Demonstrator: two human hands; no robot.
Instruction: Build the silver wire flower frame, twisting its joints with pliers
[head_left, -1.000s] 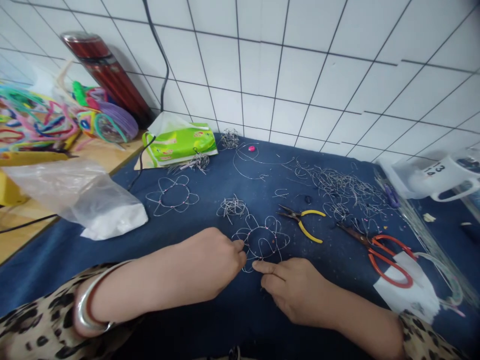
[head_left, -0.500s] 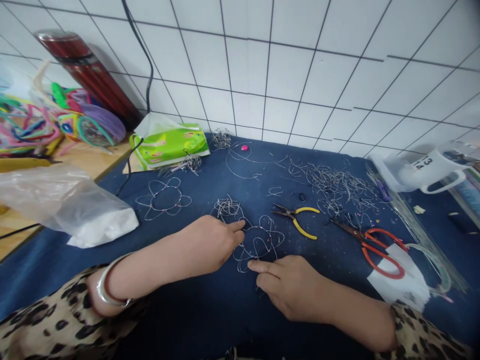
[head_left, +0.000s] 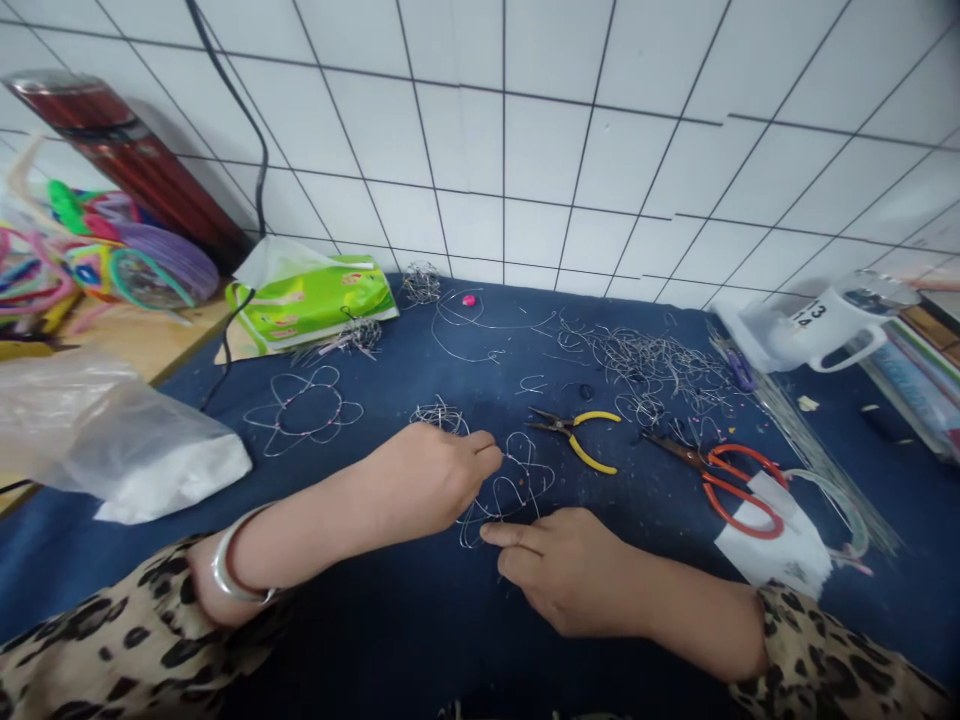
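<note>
A flower shape of bent silver wire (head_left: 529,487) with small pink beads lies on the dark blue cloth between my hands. My left hand (head_left: 442,475) is closed at its upper left edge, thumb and fingers pinched together on the wire and hiding that part. From the lower right my right hand (head_left: 559,570) holds the bottom petal, its index finger stretched along the wire and the other fingers curled under. Just behind my left hand sits a small coil of wire (head_left: 439,415). A second beaded wire flower (head_left: 307,412) lies to the left.
Yellow-handled pliers (head_left: 577,435) lie open beyond my right hand, with red-handled scissors (head_left: 739,490) farther right. A tangle of wire scraps (head_left: 652,365) spreads behind them. A white mug (head_left: 832,325), green tissue pack (head_left: 315,300) and plastic bag (head_left: 165,450) stand around the edges.
The view has turned a little to the right, so things sit farther left. My left index finger has drawn in from pointing to a pinch; my right hand stays at the bottom petal.
</note>
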